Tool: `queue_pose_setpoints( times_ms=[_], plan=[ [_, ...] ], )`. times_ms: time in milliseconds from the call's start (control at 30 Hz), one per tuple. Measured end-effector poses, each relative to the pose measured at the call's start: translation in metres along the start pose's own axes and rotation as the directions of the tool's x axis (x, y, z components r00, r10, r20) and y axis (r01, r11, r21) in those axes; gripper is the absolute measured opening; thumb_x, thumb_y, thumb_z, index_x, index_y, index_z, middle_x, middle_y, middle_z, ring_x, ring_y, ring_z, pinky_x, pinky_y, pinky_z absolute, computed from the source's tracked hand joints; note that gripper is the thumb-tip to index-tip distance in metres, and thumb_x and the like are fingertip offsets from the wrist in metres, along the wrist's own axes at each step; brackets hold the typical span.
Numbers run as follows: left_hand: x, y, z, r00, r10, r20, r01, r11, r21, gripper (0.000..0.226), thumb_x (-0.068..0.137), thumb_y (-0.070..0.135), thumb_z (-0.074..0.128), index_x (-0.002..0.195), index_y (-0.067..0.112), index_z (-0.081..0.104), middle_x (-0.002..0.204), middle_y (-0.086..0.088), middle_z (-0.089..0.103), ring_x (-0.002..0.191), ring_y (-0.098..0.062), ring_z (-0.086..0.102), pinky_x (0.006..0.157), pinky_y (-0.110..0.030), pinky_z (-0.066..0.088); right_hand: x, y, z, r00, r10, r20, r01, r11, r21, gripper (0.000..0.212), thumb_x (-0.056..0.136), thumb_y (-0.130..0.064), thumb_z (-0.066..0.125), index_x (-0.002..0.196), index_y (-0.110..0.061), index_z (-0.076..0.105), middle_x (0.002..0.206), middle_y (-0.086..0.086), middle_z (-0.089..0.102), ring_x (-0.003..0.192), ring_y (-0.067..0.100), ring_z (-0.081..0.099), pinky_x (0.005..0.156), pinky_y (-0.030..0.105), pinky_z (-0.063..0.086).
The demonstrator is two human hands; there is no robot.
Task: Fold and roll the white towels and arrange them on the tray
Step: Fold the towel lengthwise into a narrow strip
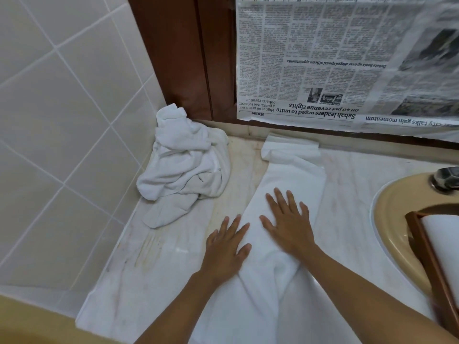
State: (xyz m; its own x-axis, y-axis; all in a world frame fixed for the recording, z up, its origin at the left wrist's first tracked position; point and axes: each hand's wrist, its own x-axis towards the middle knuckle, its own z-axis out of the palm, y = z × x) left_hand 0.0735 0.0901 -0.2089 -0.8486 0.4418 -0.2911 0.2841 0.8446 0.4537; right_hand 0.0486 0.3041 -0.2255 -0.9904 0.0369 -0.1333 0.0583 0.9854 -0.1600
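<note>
Your left hand (227, 247) and right hand (289, 224) press flat, fingers spread wide, smoothing the folded towel (285, 180) lengthwise on the counter (161, 269) for rolling; the tray (427, 254) waits right.

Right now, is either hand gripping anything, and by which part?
Nothing is gripped. Both hands press flat, fingers straight, on the long folded towel: left hand at its left edge, right hand on its middle.

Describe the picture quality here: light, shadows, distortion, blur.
Head view: soft, even light, only faint shadows under the left hand and right hand; head view's wide-angle lens bows the tiled wall grout lines; newspaper headlines are legible, its small print smeared; no strong glare.
</note>
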Motion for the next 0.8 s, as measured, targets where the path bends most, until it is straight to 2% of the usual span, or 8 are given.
queue_pose_setpoints(
  times_ms=[67, 167, 267, 400, 467, 533, 700, 800],
  plan=[
    [-0.027, 0.003, 0.007, 0.999, -0.039, -0.025, 0.037, 0.996, -0.081, 0.061, 0.097, 0.06, 0.022, 0.153, 0.042, 0.007, 0.156, 0.025, -0.018, 0.142, 0.003, -0.023, 0.12, -0.034, 0.0, 0.001, 0.0, -0.002, 1.0, 0.007, -0.004, -0.007, 1.0, 0.005, 0.076, 0.088, -0.07, 0.004, 0.156, -0.037, 0.005, 0.164, -0.013, -0.009, 0.151, 0.016, -0.01, 0.119, 0.048, 0.003],
    [-0.082, -0.004, 0.023, 0.998, -0.045, -0.044, 0.044, 0.999, -0.011, 0.068, 0.088, 0.069, 0.01, 0.149, 0.045, -0.007, 0.154, 0.027, -0.025, 0.14, 0.006, -0.028, 0.118, -0.026, -0.002, -0.001, -0.002, -0.004, 1.0, 0.011, -0.006, -0.011, 1.0, -0.003, 0.075, 0.088, -0.068, 0.005, 0.156, -0.036, 0.007, 0.165, -0.012, -0.006, 0.152, 0.017, -0.008, 0.119, 0.048, 0.005],
    [-0.12, -0.011, 0.028, 0.994, -0.095, -0.056, 0.095, 0.995, -0.003, 0.068, 0.095, 0.064, 0.025, 0.15, 0.044, -0.008, 0.152, 0.031, -0.027, 0.14, 0.007, -0.028, 0.119, -0.027, 0.001, -0.004, -0.005, -0.002, 0.999, 0.041, -0.009, -0.041, 0.999, -0.022, 0.07, 0.092, -0.065, 0.004, 0.156, -0.037, 0.005, 0.165, -0.01, -0.005, 0.152, 0.019, -0.005, 0.12, 0.047, 0.007],
    [-0.15, -0.015, 0.029, 0.984, -0.159, -0.085, 0.161, 0.987, 0.019, 0.069, 0.088, 0.071, 0.022, 0.15, 0.045, 0.006, 0.154, 0.028, -0.018, 0.144, 0.005, -0.014, 0.118, -0.029, 0.011, -0.003, -0.02, -0.002, 0.992, 0.118, 0.043, -0.116, 0.993, -0.034, 0.059, 0.101, -0.051, 0.012, 0.157, -0.034, 0.002, 0.165, -0.006, -0.006, 0.152, 0.024, -0.005, 0.119, 0.05, 0.008],
    [-0.157, -0.013, 0.032, 0.966, -0.217, -0.137, 0.22, 0.975, 0.008, 0.065, 0.084, 0.074, 0.028, 0.142, 0.045, 0.031, 0.156, 0.023, 0.013, 0.141, -0.001, 0.014, 0.109, -0.033, 0.028, -0.002, -0.024, -0.003, 0.988, 0.136, 0.07, -0.135, 0.991, -0.014, 0.059, 0.101, -0.048, 0.015, 0.157, -0.033, 0.004, 0.165, -0.004, -0.005, 0.152, 0.025, -0.005, 0.118, 0.052, 0.008],
    [-0.161, -0.011, 0.034, 0.939, -0.249, -0.239, 0.238, 0.968, -0.075, 0.047, 0.082, 0.07, 0.044, 0.118, 0.041, 0.054, 0.137, 0.013, 0.046, 0.123, -0.007, 0.038, 0.091, -0.031, 0.038, -0.004, -0.024, -0.001, 0.989, 0.14, 0.051, -0.14, 0.99, -0.003, 0.061, 0.099, -0.05, 0.011, 0.157, -0.032, 0.007, 0.165, -0.004, -0.003, 0.151, 0.025, -0.003, 0.117, 0.053, 0.008],
    [-0.162, -0.007, 0.034, 0.91, -0.332, -0.248, 0.305, 0.942, -0.144, 0.03, 0.088, 0.059, 0.056, 0.106, 0.035, 0.061, 0.123, 0.018, 0.033, 0.118, -0.005, 0.029, 0.092, -0.021, 0.02, -0.016, -0.026, 0.004, 0.992, 0.125, -0.03, -0.124, 0.992, 0.018, 0.08, 0.085, -0.059, -0.005, 0.157, -0.03, 0.015, 0.165, -0.003, 0.006, 0.152, 0.024, 0.003, 0.116, 0.052, 0.009],
    [-0.163, -0.003, 0.029, 0.903, -0.334, -0.27, 0.287, 0.937, -0.197, 0.021, 0.089, 0.052, 0.061, 0.099, 0.033, 0.063, 0.112, 0.023, 0.036, 0.107, -0.002, 0.032, 0.086, -0.018, 0.024, -0.015, -0.026, 0.003, 0.991, 0.132, -0.035, -0.131, 0.991, 0.014, 0.08, 0.085, -0.059, -0.005, 0.157, -0.029, 0.015, 0.165, -0.003, 0.006, 0.151, 0.024, 0.003, 0.117, 0.052, 0.01]
  ],
)
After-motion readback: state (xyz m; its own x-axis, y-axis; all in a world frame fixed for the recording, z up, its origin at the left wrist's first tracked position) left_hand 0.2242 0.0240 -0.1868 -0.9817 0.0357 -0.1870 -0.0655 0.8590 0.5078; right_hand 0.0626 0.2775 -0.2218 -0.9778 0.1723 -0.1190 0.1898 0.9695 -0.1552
